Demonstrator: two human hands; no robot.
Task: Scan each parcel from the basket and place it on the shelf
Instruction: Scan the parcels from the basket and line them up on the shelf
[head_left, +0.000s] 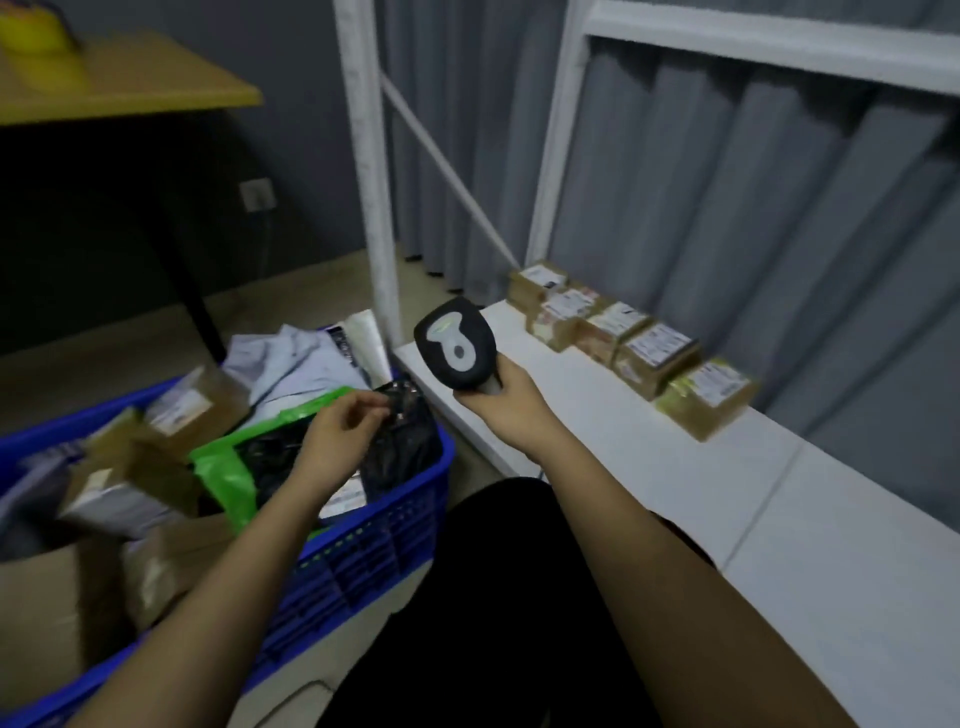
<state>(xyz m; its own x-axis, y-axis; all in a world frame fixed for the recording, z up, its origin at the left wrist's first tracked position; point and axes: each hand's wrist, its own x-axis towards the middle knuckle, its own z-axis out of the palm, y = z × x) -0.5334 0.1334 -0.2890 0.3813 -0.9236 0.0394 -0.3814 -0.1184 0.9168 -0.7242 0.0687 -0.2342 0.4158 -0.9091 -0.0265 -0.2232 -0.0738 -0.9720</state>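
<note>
- A yellow table (130, 83) stands at the far left, well apart from the work and playing no part in it.
- The blue basket (363, 561) sits on the floor at the person's left, heaped with brown boxes and soft mailers, near enough to reach while seated.
- The left hand (340, 431) reaches into the basket, its fingertips pinching the top edge of a black plastic parcel (400, 441) that lies against the basket's right wall, beside a green-edged mailer (228, 467); the pinch looks meant to lift it or turn up its label.
- The right hand (506, 402) is wrapped around the handle of the barcode scanner (457, 343), held up between basket and shelf, probably so its head can swing onto the next label.
- On the white shelf (675, 499), five brown boxes (657, 353) stand touching in a row along the back edge, labels up, which leaves the front bare for more.
</note>
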